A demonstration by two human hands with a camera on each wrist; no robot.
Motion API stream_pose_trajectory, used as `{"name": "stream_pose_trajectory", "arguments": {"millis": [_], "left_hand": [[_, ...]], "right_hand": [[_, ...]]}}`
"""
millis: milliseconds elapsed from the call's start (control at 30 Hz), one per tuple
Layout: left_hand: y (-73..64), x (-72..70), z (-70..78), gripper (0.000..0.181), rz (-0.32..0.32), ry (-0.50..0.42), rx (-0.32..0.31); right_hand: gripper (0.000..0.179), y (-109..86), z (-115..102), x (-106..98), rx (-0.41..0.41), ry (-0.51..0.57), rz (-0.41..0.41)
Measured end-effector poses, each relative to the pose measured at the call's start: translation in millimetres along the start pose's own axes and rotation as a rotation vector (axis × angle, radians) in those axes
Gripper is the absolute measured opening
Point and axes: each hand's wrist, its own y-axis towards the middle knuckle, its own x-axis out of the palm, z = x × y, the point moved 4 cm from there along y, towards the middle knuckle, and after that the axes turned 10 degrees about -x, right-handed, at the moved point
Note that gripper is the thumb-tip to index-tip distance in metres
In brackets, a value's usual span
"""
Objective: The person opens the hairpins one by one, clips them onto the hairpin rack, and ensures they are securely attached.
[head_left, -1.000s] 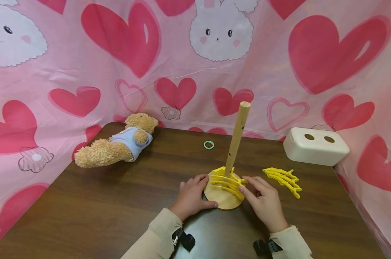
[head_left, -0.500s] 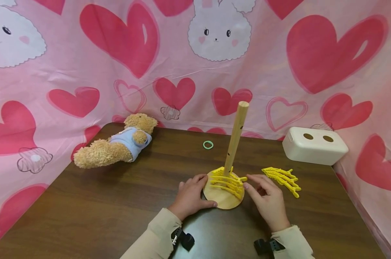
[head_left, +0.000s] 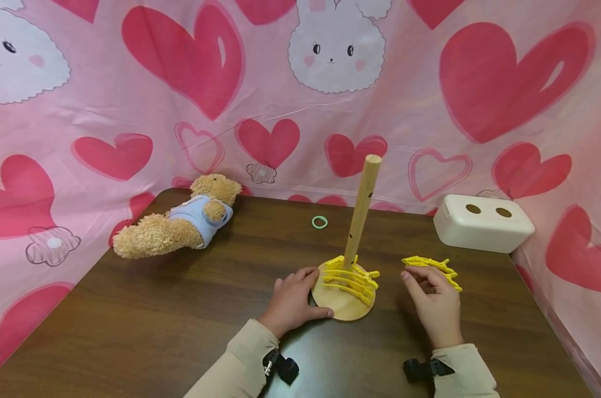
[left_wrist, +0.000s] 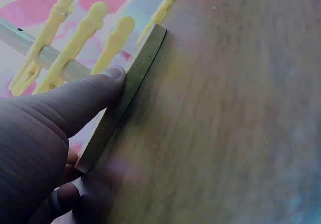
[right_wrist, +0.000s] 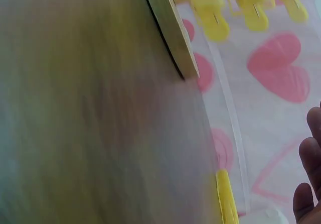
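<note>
A wooden stand (head_left: 362,213) with an upright post and a round base (head_left: 336,305) is on the dark table. Several yellow curved pieces (head_left: 352,281) with knobbed ends lie on its base around the post. My left hand (head_left: 292,304) grips the base's rim, with the thumb (left_wrist: 103,86) along the near edge and fingers at its left side. Empty, my right hand (head_left: 437,309) hovers over the table to the right of the stand. Behind it, partly covered by its fingers, lies another bunch of yellow pieces (head_left: 424,261).
A teddy bear (head_left: 193,221) in a blue top lies at the back left. Behind the post is a small green ring (head_left: 319,222). A white box (head_left: 481,235) with two round holes sits at the back right, close to the pink heart-patterned cloth (head_left: 270,66).
My right hand has let go of the yellow pieces on the base and moved right, to the other yellow bunch. The left hand keeps its grip on the base.
</note>
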Motion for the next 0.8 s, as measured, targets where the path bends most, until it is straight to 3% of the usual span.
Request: {"name": "stream_pose_trajectory", "arguments": {"millis": [200,367,800], "left_hand": [[0.3,0.9,0.4,0.101,-0.01,-0.007,-0.005],[0.6,1.6,0.8,0.101,-0.005,0.001,-0.002],[0.5,1.6,-1.1,0.101,0.002,-0.001,-0.005]], "right_hand": [[0.019,5.4,15,-15,0.078,-0.045,0.033],[0.025,9.9,30,-27,0.137,-0.089,-0.037],[0.039,15.7,61,-56,0.126,-0.206,-0.18]]}}
